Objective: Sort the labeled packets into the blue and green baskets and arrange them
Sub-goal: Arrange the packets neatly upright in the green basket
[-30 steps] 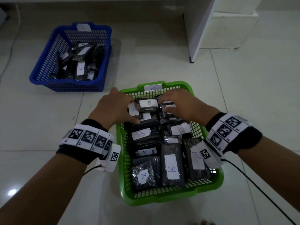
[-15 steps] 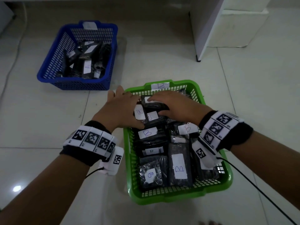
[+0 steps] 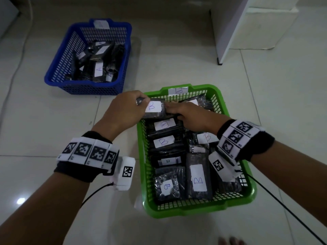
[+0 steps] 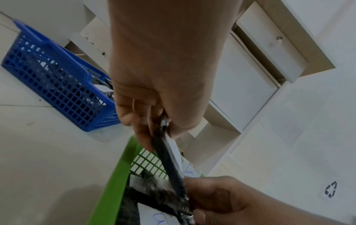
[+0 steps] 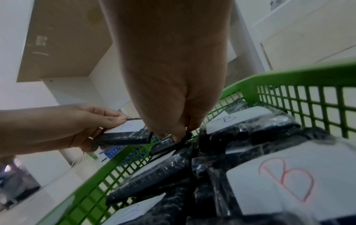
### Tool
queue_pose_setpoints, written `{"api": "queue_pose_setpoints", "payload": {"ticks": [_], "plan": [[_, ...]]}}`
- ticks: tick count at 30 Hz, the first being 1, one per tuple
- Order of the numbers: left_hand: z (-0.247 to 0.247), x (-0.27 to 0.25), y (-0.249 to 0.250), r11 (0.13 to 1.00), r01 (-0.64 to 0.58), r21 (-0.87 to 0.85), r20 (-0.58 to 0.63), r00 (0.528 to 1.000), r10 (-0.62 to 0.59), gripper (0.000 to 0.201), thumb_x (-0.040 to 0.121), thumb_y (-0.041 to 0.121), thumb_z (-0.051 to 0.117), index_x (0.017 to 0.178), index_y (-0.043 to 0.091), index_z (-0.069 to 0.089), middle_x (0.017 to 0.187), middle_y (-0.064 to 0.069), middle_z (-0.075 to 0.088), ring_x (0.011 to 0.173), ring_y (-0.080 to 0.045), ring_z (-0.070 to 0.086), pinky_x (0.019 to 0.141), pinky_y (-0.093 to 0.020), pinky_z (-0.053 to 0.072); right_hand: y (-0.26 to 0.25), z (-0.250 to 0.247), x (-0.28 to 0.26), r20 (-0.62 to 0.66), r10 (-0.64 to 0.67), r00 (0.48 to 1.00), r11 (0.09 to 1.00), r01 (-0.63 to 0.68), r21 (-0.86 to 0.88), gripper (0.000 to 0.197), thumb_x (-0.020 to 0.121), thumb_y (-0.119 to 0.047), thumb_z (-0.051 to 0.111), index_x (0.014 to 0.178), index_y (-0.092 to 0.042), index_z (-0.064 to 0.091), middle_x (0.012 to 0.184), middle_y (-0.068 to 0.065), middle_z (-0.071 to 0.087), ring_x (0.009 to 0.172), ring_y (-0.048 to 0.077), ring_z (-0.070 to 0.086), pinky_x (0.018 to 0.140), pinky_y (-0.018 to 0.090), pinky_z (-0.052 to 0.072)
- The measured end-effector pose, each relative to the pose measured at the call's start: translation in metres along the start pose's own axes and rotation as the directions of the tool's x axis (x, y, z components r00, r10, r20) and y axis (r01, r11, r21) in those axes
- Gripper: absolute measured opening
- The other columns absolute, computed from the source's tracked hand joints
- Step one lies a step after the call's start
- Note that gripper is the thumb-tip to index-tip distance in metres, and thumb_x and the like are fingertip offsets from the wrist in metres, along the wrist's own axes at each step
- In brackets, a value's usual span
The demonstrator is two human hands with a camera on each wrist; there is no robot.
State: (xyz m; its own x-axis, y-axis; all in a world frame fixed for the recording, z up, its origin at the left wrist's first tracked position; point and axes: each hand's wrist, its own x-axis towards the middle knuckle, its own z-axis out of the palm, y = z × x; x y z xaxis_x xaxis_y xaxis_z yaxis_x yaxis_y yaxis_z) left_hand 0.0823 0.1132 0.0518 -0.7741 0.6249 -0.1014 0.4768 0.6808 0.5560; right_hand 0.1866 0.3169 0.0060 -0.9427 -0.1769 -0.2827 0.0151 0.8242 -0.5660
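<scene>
The green basket in front of me is packed with several black packets bearing white "B" labels. My left hand pinches one B packet by its left end and holds it just above the basket's far left corner. The left wrist view shows this packet edge-on, running from the left hand down to the right hand. My right hand has curled fingers and pinches the edge of a black packet lying just right of the lifted one. The blue basket stands far left with "A" packets.
Both baskets stand on a pale tiled floor. A white cabinet panel and a white box rise at the far right. A cable runs along the floor at the left. Thin black leads trail from both wristbands.
Both hands were lying on the packets at the far end of the green basket. The left hand has since lifted one B packet, and the right hand has moved to its right edge.
</scene>
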Motion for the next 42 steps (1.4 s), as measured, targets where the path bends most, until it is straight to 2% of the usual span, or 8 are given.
{"api": "queue_pose_setpoints", "payload": {"ticks": [5,9,16,25,30,34,38,42], "plan": [[-0.003,-0.020,0.009,0.958,0.045,-0.283,0.269,0.962,0.034,0.027,0.101,0.014,0.058,0.117,0.032,0.070,0.116,0.008,0.064,0.077,-0.011,0.070,0.060,-0.020,0.056,-0.007,-0.016,-0.022,-0.308,0.076,0.948,0.993,-0.044,0.109,0.039,0.089,0.004,0.061,0.122,-0.016,0.068,0.124,0.005,0.067,0.111,0.018,0.063,0.100,0.033,0.048],[0.020,-0.046,0.024,0.989,-0.078,-0.123,0.395,0.911,0.121,0.023,0.101,0.018,0.058,0.115,0.031,0.071,0.096,0.017,0.058,0.075,-0.011,0.069,0.070,-0.027,0.056,-0.008,-0.023,-0.042,-0.301,0.034,0.953,0.999,-0.035,0.003,0.026,0.087,0.001,0.065,0.104,-0.015,0.076,0.103,0.001,0.075,0.092,0.010,0.066,0.090,0.025,0.049],[0.050,-0.065,0.020,0.893,-0.312,0.325,0.339,0.920,0.198,0.076,0.086,0.064,0.064,0.150,0.034,0.035,0.132,0.002,0.053,0.118,-0.021,0.048,0.095,-0.042,0.050,-0.002,-0.008,-0.072,-0.265,0.080,0.961,0.996,-0.084,-0.005,0.024,0.089,-0.001,0.064,0.103,-0.015,0.077,0.102,-0.001,0.075,0.084,0.002,0.061,0.083,0.014,0.044],[0.054,-0.077,0.016,0.743,-0.421,0.521,0.352,0.898,0.263,0.065,0.094,0.063,0.033,0.142,0.025,0.055,0.135,-0.003,0.047,0.112,-0.030,0.041,0.096,-0.040,0.047,0.014,-0.003,-0.108,-0.465,0.056,0.884,0.988,-0.118,-0.104,0.022,0.082,0.003,0.068,0.099,-0.009,0.076,0.097,0.007,0.074,0.090,0.027,0.065,0.088,0.033,0.048],[0.049,-0.085,0.019,0.832,-0.303,0.465,0.106,0.952,0.288,0.049,0.092,0.042,0.059,0.138,0.024,0.055,0.137,-0.006,0.047,0.113,-0.031,0.045,0.080,-0.045,0.055,0.019,0.012,-0.133,-0.624,0.234,0.746,0.963,-0.267,0.042,0.020,0.084,-0.013,0.069,0.104,-0.012,0.065,0.095,0.000,0.059,0.086,0.018,0.055,0.079,0.028,0.044],[0.054,-0.092,0.017,0.880,-0.266,0.394,0.040,0.961,0.272,0.040,0.090,0.029,0.064,0.130,0.031,0.062,0.140,-0.003,0.046,0.116,-0.032,0.045,0.072,-0.040,0.055,0.019,0.025,-0.142,-0.611,0.329,0.720,0.929,-0.364,0.071,0.035,0.082,-0.016,0.075,0.115,-0.008,0.063,0.111,0.008,0.052,0.094,0.023,0.051,0.080,0.031,0.045],[0.069,-0.088,-0.001,0.894,-0.341,0.290,0.188,0.937,0.296,0.058,0.080,-0.008,0.068,0.130,0.022,0.066,0.124,-0.007,0.056,0.110,-0.035,0.053,0.086,-0.045,0.054,0.007,0.022,-0.141,-0.483,0.115,0.868,0.948,-0.241,-0.207,0.027,0.082,-0.018,0.076,0.107,-0.009,0.071,0.104,0.006,0.064,0.101,0.024,0.050,0.083,0.031,0.044],[0.064,-0.078,-0.008,0.932,-0.298,0.207,0.182,0.948,0.262,0.062,0.076,-0.017,0.068,0.130,0.012,0.066,0.121,-0.011,0.058,0.114,-0.031,0.052,0.092,-0.028,0.039,0.005,0.025,-0.124,-0.202,0.200,0.959,0.915,-0.256,-0.310,0.005,0.081,-0.013,0.075,0.083,-0.009,0.073,0.089,0.010,0.065,0.086,0.026,0.061,0.071,0.031,0.049]]}}
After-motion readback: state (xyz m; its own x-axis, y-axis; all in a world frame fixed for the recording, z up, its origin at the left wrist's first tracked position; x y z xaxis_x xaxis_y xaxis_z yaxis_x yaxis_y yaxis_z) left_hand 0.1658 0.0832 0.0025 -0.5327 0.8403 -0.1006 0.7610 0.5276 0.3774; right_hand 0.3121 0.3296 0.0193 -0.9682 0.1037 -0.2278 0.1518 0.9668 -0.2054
